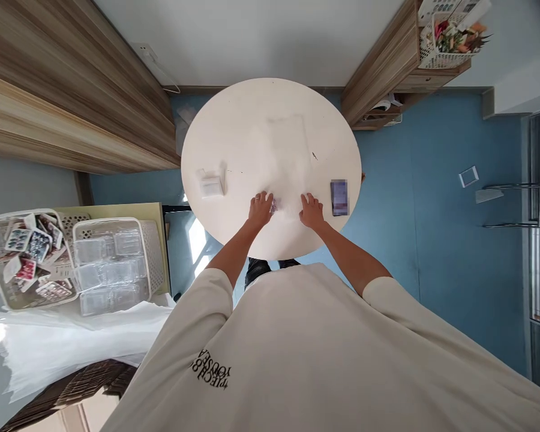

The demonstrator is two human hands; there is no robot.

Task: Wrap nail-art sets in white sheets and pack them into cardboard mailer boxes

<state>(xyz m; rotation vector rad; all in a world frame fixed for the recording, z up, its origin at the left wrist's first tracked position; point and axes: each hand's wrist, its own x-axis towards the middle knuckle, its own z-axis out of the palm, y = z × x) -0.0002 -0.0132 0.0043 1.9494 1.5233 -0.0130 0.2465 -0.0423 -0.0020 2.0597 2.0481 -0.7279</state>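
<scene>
My left hand rests on the near half of a round white table, its fingers bent. Beside its thumb lies a small clear packet with purplish marks, which the fingers touch and partly hide. To the right, my right hand has its fingers apart and fingertips down on the tabletop, with nothing visible in it. Between and beyond the hands, a faint see-through sheet or bag seems to lie flat; its edges are hard to make out.
On the round table, a small whitish stack in clear wrapping sits left and a phone right. Baskets of carded items and clear plastic boxes stand at left. Wooden cabinets flank the table.
</scene>
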